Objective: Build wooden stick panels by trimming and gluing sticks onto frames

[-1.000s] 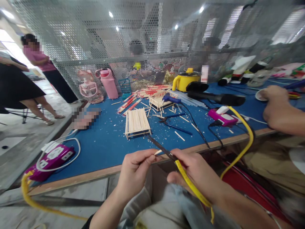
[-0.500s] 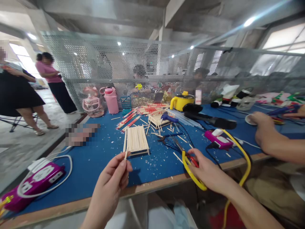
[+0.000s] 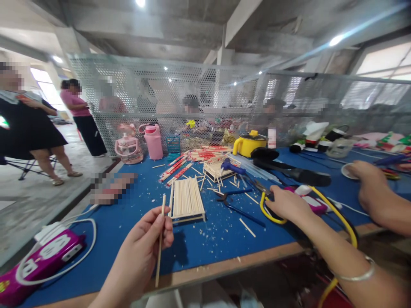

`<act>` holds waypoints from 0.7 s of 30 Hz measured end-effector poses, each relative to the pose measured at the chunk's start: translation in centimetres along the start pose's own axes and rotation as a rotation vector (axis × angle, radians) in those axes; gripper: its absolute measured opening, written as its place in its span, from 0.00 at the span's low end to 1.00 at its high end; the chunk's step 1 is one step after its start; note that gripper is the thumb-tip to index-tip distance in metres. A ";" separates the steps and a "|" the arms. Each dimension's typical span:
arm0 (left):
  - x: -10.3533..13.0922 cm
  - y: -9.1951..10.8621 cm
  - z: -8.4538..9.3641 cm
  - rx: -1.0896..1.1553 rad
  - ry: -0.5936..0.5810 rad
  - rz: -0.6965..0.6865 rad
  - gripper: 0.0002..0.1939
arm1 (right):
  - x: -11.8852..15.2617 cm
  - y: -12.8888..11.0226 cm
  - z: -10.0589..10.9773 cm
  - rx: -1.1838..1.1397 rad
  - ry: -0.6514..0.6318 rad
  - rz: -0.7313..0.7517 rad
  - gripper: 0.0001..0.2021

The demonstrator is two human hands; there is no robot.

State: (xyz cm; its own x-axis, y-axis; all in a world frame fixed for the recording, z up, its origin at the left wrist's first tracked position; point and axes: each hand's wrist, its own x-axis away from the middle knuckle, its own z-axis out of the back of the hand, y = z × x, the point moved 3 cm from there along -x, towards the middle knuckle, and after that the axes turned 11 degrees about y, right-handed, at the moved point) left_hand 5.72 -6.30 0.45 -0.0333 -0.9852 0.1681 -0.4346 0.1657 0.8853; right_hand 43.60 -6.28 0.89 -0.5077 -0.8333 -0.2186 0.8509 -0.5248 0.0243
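My left hand [image 3: 148, 241] pinches a thin wooden stick [image 3: 159, 239] upright above the near part of the blue table [image 3: 128, 222]. My right hand [image 3: 289, 204] reaches over the table, shut on yellow-handled scissors [image 3: 268, 204] whose blades point back toward the stick pile. A flat panel of glued wooden sticks [image 3: 188, 203] lies between my hands. Blue-handled pliers [image 3: 239, 205] lie just left of my right hand. A small stick frame [image 3: 215, 169] and a blue glue gun [image 3: 231, 167] sit farther back.
A purple power strip [image 3: 48, 256] with white cord lies at the near left. Pink bottles [image 3: 153, 140], a yellow pot [image 3: 250, 143] and loose red-wrapped sticks [image 3: 195, 155] stand along the mesh screen. Another person's hand [image 3: 372, 188] rests at the right. People stand at the far left.
My view has lifted from my lap to the table. My left hand raised the stick upright; my right hand carried the scissors forward and right over the table.
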 end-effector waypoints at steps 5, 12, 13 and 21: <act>-0.7 1.3 0.8 -0.005 0.023 0.068 0.09 | -1.2 2.0 0.0 -0.044 0.016 0.037 0.20; -2.3 2.8 1.8 -0.068 0.060 0.104 0.08 | -2.3 2.5 1.5 -0.173 0.012 0.211 0.13; -2.6 3.0 1.6 -0.072 0.023 0.097 0.09 | -2.4 2.1 1.8 -0.178 0.025 0.221 0.11; -6.6 5.3 -4.3 -0.093 -0.183 -0.126 0.10 | 1.1 -12.2 8.3 -0.830 -0.028 0.604 0.14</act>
State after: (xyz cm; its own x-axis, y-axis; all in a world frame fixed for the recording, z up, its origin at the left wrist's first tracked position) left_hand 7.51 1.32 5.92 -0.1499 -0.9885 -0.0202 -0.3613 0.0357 0.9318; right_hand 31.54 -2.24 8.48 0.0419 -0.9278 -0.3708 0.7851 0.2601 -0.5621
